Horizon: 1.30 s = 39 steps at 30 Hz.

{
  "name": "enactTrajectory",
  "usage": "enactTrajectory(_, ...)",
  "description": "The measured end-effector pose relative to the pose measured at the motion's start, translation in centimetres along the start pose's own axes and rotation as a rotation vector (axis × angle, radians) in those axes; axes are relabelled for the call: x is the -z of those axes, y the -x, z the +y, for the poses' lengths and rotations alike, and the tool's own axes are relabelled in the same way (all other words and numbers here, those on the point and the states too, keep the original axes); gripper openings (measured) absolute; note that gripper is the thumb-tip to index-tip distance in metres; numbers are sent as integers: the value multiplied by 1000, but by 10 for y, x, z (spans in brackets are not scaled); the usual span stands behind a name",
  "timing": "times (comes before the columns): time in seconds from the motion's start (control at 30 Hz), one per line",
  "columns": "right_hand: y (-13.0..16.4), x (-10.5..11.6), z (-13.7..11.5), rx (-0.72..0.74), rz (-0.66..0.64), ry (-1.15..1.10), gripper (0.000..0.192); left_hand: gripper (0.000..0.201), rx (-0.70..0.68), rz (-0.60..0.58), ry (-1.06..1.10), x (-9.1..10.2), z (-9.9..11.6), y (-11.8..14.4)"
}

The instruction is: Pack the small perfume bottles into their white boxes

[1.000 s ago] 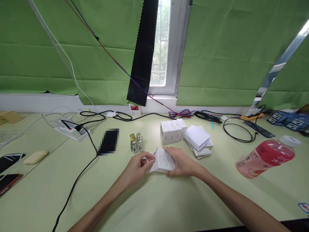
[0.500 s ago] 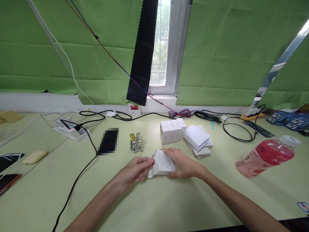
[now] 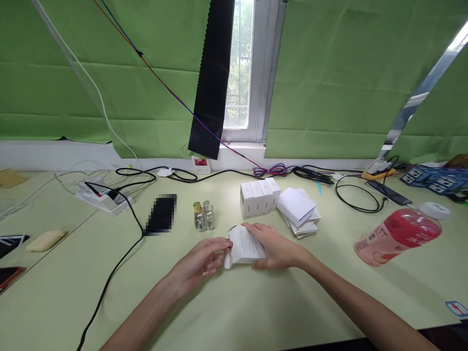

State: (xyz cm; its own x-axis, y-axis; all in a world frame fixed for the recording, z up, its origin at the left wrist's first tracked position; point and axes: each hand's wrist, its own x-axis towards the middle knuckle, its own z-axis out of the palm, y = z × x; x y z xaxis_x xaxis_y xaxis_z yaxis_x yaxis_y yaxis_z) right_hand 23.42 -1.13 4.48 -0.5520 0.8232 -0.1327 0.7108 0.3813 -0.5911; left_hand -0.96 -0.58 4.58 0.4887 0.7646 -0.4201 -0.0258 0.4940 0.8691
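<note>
A small white cardboard box point(image 3: 247, 243) with fine print lies on its side on the table. Its left end has an open flap. My right hand point(image 3: 272, 246) is wrapped round the right part of the box, thumb at the near side and fingers over the far side. At the flap end, my left hand point(image 3: 204, 258) pinches the box's edge between thumb and forefinger, the other fingers curled loosely. What lies inside the box is hidden. Just beyond stand two small glass bottles point(image 3: 204, 217), one gold-capped, and a row of several similar white boxes point(image 3: 259, 199).
Folded white papers point(image 3: 300, 209) lie right of the boxes. A large pink drink bottle point(image 3: 400, 236) stands at the right. On the left are a power strip point(image 3: 106, 199), a black cable point(image 3: 113, 273) and a cream-coloured oval object point(image 3: 46, 241). Coiled cables point(image 3: 272, 170) run along the wall.
The view has shifted slightly, so most things sit a little further left. My left fingers have loosened and spread slightly at the flap; my right hand keeps its hold on the box.
</note>
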Motion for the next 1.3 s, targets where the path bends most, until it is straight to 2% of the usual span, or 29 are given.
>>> enactTrajectory(0.13,-1,-1,-2,-5,-17,25,102,32,-72,27,-53,0,3,2)
enactTrajectory(0.37,-1,-1,-1,3,-43,-15,100,36,-289,35,-428,-1,10,6)
enactTrajectory(0.5,-1,1,3,7,-57,-58,103,25,-435,88,-625,-4,3,3)
enactTrajectory(0.67,-2,3,6,18,-54,-79,106,19,-445,98,-773,-2,-8,-5)
enactTrajectory(0.83,-1,6,4,-19,-68,-26,105,28,-415,111,-716,-4,-14,-13)
enactTrajectory(1.03,1,7,1,-13,-66,94,98,28,-315,37,-409,-10,-28,-23)
enactTrajectory(1.3,-1,3,5,-2,-35,128,95,30,-382,135,-316,-18,-43,-33)
